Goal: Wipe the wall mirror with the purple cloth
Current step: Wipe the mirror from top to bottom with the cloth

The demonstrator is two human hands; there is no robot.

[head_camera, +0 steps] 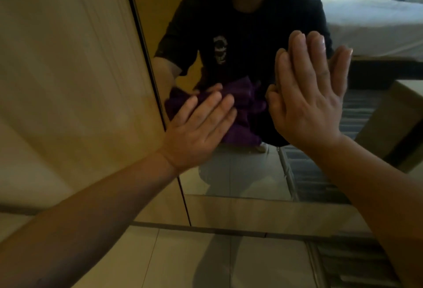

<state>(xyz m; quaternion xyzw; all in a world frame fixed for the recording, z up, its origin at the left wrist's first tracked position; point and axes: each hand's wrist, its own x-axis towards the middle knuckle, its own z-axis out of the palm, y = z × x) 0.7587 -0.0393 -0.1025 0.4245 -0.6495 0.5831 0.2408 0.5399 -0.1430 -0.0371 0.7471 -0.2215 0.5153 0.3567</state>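
**Cloth pressed to the mirror under the left hand**

Head view: the left hand [196, 125] is lying flat and open-fingered on the cloth [242, 113], pinning it against the mirror [240, 173] near the glass's left edge, low down. It is pressing rather than gripping; the fingers are not curling round the fabric. The right hand [309, 95] is spreading open, fingers together, palm toward the glass just beside the cloth and holding nothing. Whether it is actually touching the mirror is hard to tell.

The cloth is bunching in soft folds, so it is likely light, limp and easy to crumple. A flat palm on its middle should be carrying it across the glass best, with loose corners tucked under. The mirror is probably smooth and fragile, calling for even, moderate pressure.

Much of the cloth is hiding under the left hand, and cloth and reflection are blending into one purple mass. The mirror's top and right edges are running out of frame. The picture is dim and slightly blurred, so smears on the glass are not showing.
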